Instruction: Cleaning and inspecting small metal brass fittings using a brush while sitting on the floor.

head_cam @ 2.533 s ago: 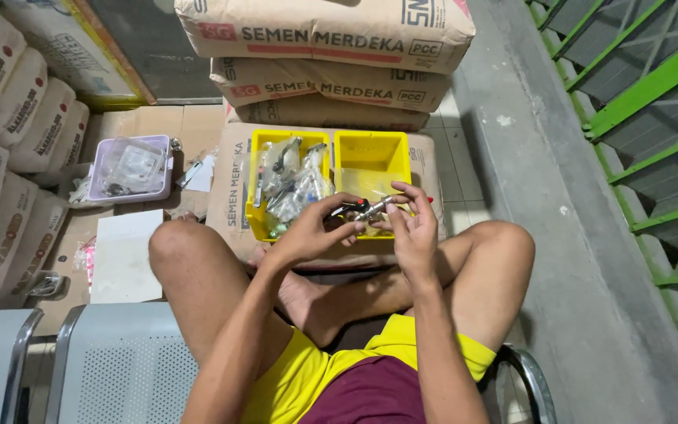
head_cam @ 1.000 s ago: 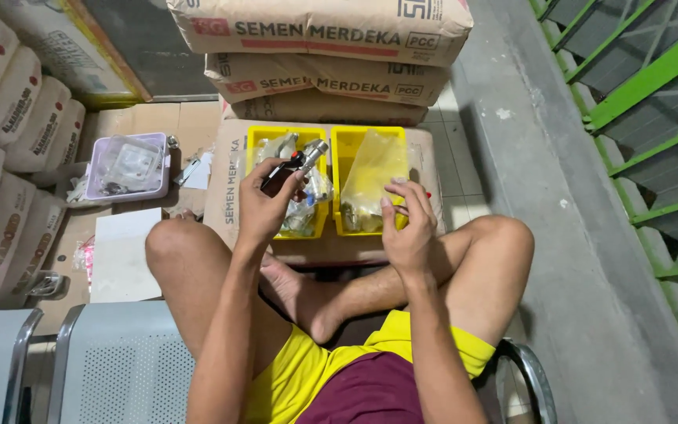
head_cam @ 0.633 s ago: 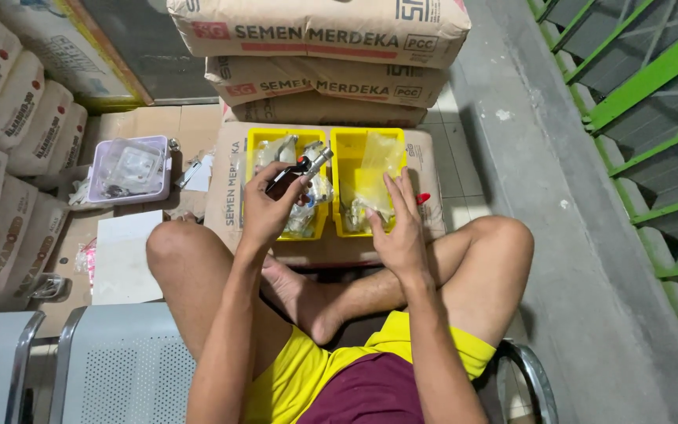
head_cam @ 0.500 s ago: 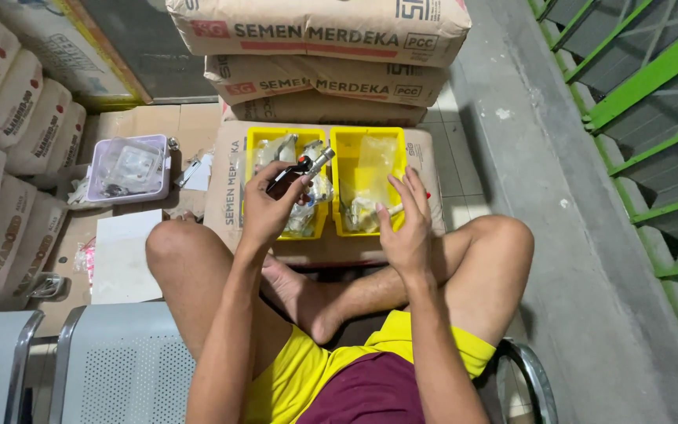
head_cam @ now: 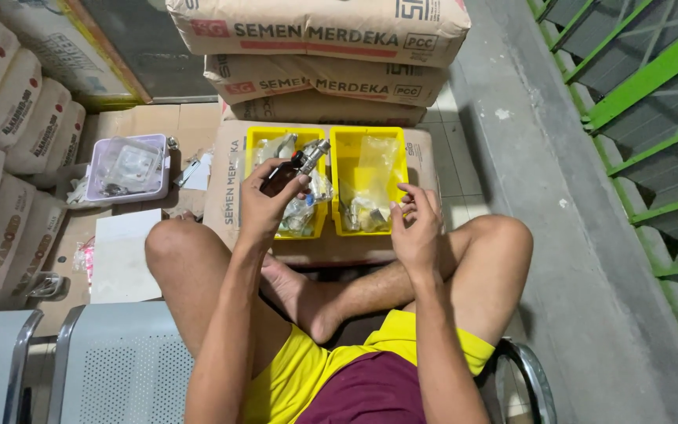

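A concrete floor was seen, walled in by stacked cement sacks (head_cam: 319, 35), with a green metal railing (head_cam: 637, 86) well to the right of the stack. One sack (head_cam: 225, 184) was laid flat just in front of the stack, and two yellow bins were set on it side by side. The left bin (head_cam: 254, 149) was filled with small bagged parts; in the right bin (head_cam: 343, 184) a clear plastic bag (head_cam: 370, 184) with hardware was kept. Left of the flat sack, a lilac tray (head_cam: 123, 166) was placed on cardboard.

A small tool (head_cam: 300, 161), dark in the handle and silver at the tip, was held over the left bin, tilted up to the right. It was gripped by the left hand (head_cam: 264, 204), fingers closed around the handle. The right hand (head_cam: 416, 228) was held at the near edge of the right bin, fingers loosely curled and apart, with nothing grasped.
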